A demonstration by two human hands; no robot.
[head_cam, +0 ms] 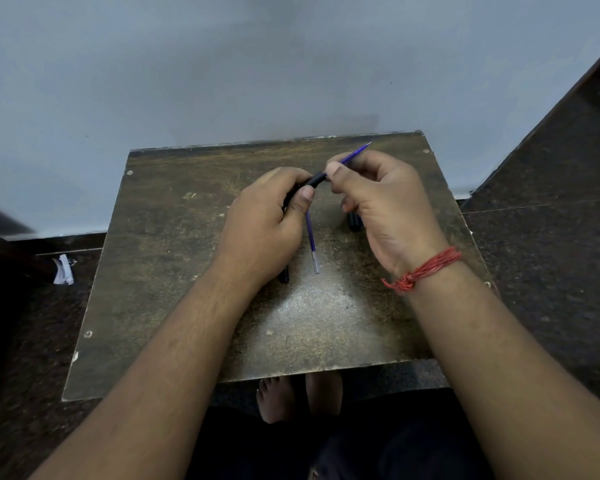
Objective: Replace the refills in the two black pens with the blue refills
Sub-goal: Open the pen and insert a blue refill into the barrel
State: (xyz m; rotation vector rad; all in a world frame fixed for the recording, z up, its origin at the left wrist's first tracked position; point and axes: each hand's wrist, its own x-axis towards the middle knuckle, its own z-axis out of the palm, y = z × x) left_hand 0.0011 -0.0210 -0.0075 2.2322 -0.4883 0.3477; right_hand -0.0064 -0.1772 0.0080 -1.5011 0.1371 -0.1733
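From the head view, the left hand (267,220) has its fingers curled round a slim black plastic pen barrel (315,180), whose open end pokes out toward the right, while the right hand (378,202) pinches a thin blue refill (355,153) between thumb and forefinger, its tip pointing to the far right and its near end meeting the barrel's mouth. A second blue refill with a clear tail (311,242) lies on the worn brown wooden surface (174,271) between the two hands, running near to far. A black pen part (355,221) shows under the right hand, and another black pen end (284,276) peeks out beside the left wrist; which piece each one is cannot be told. The step in hand looks to be feeding the refill into the barrel. The refill is thin and bendy, so if it is pushed off-axis it may buckle or slip out of the pinch. A wrist sweeping low may nudge the loose refill, which is round and could roll toward the surface's edge and drop to the dark floor (551,271). Whether a spring sits inside the barrel is hidden; if one is loose, it may fall out unnoticed.
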